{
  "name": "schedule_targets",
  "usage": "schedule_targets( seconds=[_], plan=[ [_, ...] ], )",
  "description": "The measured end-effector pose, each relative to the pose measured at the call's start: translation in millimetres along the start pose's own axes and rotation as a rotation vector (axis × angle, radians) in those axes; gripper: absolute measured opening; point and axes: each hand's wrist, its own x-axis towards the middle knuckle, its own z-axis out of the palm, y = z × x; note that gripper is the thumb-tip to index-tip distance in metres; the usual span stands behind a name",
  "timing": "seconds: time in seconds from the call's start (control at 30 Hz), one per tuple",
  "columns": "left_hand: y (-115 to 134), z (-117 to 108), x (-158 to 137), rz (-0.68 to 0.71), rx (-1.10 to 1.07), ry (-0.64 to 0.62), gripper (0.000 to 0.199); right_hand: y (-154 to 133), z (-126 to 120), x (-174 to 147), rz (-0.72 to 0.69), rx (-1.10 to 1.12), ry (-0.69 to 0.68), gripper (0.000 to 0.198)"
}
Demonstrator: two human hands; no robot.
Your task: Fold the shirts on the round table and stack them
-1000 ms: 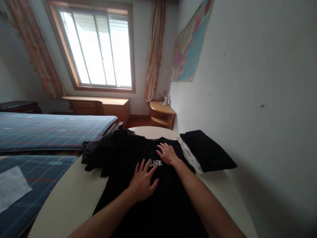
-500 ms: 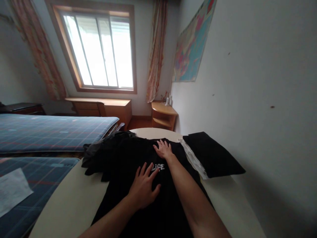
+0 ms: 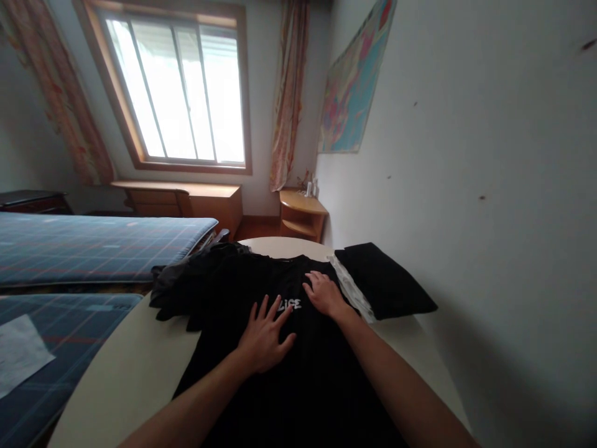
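A black T-shirt (image 3: 298, 386) with white lettering on its chest lies spread over the round, cream-coloured table (image 3: 125, 367), its neckline towards the far edge. My left hand (image 3: 265, 336) rests flat on the shirt just left of the lettering, fingers spread, partly covering the first letter. On the shirt's upper right, near the shoulder, lies my right hand (image 3: 324, 292), palm down with its fingers stretched out. Neither hand grips the cloth.
Dark crumpled clothes (image 3: 180, 286) are heaped on the table's left. A folded black garment (image 3: 382, 280) and white cloth (image 3: 351, 285) lie at the right, by the wall. Plaid mattresses (image 3: 102, 246) stand left, one bearing a paper sheet (image 3: 23, 354). A corner shelf (image 3: 303, 205) stands behind.
My right hand has moved right and slightly nearer across the shirt, away from the neckline. My left hand stays by the lettering. The view has shifted a little.
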Motion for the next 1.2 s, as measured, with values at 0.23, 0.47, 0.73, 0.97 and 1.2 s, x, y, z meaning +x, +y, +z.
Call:
schedule_targets(
  seconds=[0.23,0.47,0.73,0.97,1.2],
  plan=[
    [0.4,-2.3,0.2,-0.007,0.021,-0.030,0.069,37.2,-40.1,-77.1,0.262,-0.136,0.051,0.030],
    [-2.1,-3.1,-0.1,-0.009,0.048,-0.055,0.070,50.3,-32.6,-111.8,0.248,-0.143,-0.010,0.026],
    [-16.5,-0.4,1.8,-0.062,0.067,-0.037,0.063,49.9,-38.7,-113.0,0.270,-0.131,-0.011,0.022],
    [-1.5,-13.4,18.3,-0.030,0.053,0.083,0.049,39.4,-41.5,-112.2,0.367,-0.169,0.016,0.025],
    [39.4,-14.2,51.5,0.274,-0.097,0.048,0.053,48.7,-34.4,-107.4,0.315,0.044,0.149,0.028]
  ],
)
